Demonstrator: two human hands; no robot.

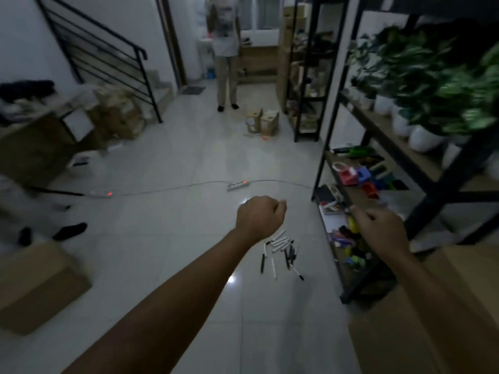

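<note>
Several black and white marker pens (282,251) lie scattered in a loose pile on the white tiled floor. My left hand (259,217) hangs in the air above the pile, fingers curled into a fist with nothing seen in it. My right hand (378,228) reaches out to the right of the pens, in front of the low shelf, its fingers loosely curled and holding nothing that I can see.
A black metal shelf rack (359,201) with stationery, coloured toys and potted plants (421,85) stands on the right. A power strip (237,184) and its cable cross the floor. Cardboard boxes (35,284) sit left and bottom right. A person (225,49) stands at the far end.
</note>
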